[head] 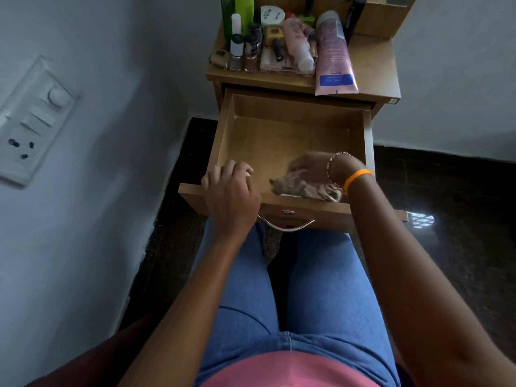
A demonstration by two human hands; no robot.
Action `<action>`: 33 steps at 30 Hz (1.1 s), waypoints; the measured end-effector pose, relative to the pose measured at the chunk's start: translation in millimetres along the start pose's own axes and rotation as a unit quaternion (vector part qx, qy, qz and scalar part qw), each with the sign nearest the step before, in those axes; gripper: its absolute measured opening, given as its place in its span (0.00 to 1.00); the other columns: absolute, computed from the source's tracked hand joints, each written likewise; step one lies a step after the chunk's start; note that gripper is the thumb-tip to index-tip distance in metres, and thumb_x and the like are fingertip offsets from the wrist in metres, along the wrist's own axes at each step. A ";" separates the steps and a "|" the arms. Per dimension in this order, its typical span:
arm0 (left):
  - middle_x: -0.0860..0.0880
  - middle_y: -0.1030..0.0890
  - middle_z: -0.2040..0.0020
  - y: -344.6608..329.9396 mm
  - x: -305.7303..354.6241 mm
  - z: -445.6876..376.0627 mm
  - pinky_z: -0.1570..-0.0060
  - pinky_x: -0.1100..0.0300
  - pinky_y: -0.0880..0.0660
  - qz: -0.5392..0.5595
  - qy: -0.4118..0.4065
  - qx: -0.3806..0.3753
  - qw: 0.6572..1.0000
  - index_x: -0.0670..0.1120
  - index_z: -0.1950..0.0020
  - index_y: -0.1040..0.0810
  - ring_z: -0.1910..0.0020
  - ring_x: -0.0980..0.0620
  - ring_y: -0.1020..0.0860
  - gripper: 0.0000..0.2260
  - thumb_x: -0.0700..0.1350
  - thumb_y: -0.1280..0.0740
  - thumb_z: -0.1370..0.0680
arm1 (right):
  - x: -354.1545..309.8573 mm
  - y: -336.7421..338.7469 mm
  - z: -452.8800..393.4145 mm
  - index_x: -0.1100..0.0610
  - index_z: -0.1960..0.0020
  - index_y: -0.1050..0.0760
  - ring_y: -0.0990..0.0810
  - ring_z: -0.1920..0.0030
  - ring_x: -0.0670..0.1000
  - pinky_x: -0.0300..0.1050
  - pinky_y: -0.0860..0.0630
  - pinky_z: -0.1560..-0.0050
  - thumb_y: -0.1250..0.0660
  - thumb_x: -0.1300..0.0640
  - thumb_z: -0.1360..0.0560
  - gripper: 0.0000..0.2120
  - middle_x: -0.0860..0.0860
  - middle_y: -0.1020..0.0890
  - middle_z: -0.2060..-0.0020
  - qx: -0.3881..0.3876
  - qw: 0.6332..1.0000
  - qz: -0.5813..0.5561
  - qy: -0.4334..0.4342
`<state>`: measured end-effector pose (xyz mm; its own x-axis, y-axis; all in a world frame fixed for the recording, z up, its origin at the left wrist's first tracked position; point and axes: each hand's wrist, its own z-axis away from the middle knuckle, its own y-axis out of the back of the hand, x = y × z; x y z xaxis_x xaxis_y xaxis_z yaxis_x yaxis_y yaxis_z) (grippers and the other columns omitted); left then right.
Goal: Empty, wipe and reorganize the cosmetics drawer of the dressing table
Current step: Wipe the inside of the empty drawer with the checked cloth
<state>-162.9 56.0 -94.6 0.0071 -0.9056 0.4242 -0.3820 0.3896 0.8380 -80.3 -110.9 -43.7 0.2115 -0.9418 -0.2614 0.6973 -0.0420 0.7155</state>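
The wooden drawer of the dressing table stands pulled out and holds only a crumpled brownish cloth at its front right. My right hand, blurred, is on the cloth inside the drawer and seems to grip it. My left hand rests with curled fingers over the drawer's front left rim. Cosmetics stand crowded on the tabletop: a pink tube, a pink bottle, a white jar, small nail polish bottles and green bottles.
A metal handle hangs on the drawer front above my knees in blue jeans. A switchboard is on the white wall at left. Dark glossy floor lies on both sides of the table. An open cardboard box stands at the tabletop's back.
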 end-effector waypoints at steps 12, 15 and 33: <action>0.39 0.50 0.23 -13.6 -31.6 71.0 0.25 0.46 0.52 -0.041 -0.050 -0.013 0.998 0.42 0.23 0.61 0.23 0.43 0.55 0.40 0.54 0.37 0.22 | -60.1 -2.0 -13.1 0.59 0.39 0.27 0.23 0.58 0.44 0.32 0.30 0.66 0.39 0.63 0.23 0.13 0.52 0.24 0.52 -0.006 0.985 -0.078 0.152; 0.38 0.53 0.24 -16.9 -31.2 71.9 0.25 0.46 0.55 -0.031 -0.047 -0.018 0.998 0.42 0.24 0.64 0.23 0.43 0.58 0.43 0.52 0.34 0.23 | -37.9 8.4 1.1 0.57 0.42 0.24 0.23 0.63 0.43 0.27 0.29 0.71 0.38 0.64 0.24 0.12 0.56 0.19 0.53 -0.017 0.987 -0.098 0.127; 0.41 0.48 0.23 5.1 -10.8 72.4 0.27 0.41 0.61 -0.038 -0.012 -0.062 0.997 0.39 0.23 0.51 0.23 0.42 0.56 0.36 0.52 0.38 0.24 | -18.2 30.8 33.3 0.58 0.40 0.23 0.24 0.57 0.47 0.26 0.30 0.61 0.35 0.62 0.25 0.13 0.53 0.20 0.50 0.035 0.992 -0.050 0.111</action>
<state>-231.8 55.6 -119.7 0.0080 -0.9365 0.3506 -0.2643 0.3362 0.9039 -85.5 -106.2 4.7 0.2945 -0.8354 -0.4640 0.6752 -0.1616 0.7197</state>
